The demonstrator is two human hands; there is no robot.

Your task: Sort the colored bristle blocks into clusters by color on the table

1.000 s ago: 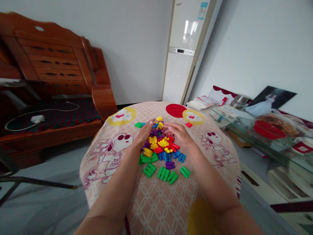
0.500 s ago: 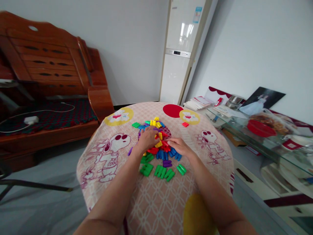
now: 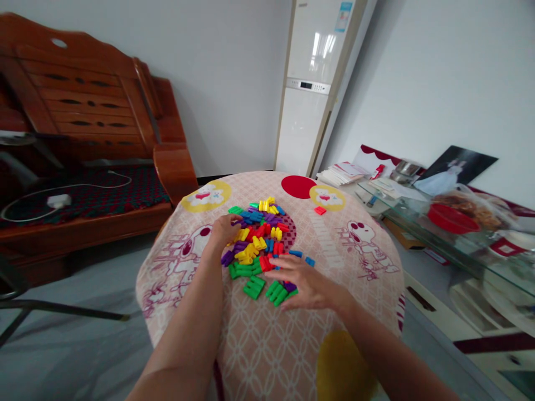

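Observation:
A heap of small plastic building pieces (image 3: 257, 239) in yellow, red, blue, green and purple lies on a round table under a pink cartoon-dog cloth (image 3: 267, 345). My left hand (image 3: 223, 229) rests at the heap's left edge, fingers curled against the pieces. My right hand (image 3: 303, 284) lies flat with fingers spread over the green pieces (image 3: 254, 288) at the heap's near right side. One red piece (image 3: 320, 210) sits apart at the far right.
A wooden bench (image 3: 96, 145) with a charger cable stands at the left. A tall white air conditioner (image 3: 307, 89) is in the far corner. A low glass table (image 3: 451, 228) with a red bowl, papers and a photo runs along the right wall.
My left hand moved from the heap's top to its left edge. My right hand slid back toward me over the green pieces, and the heap spread out.

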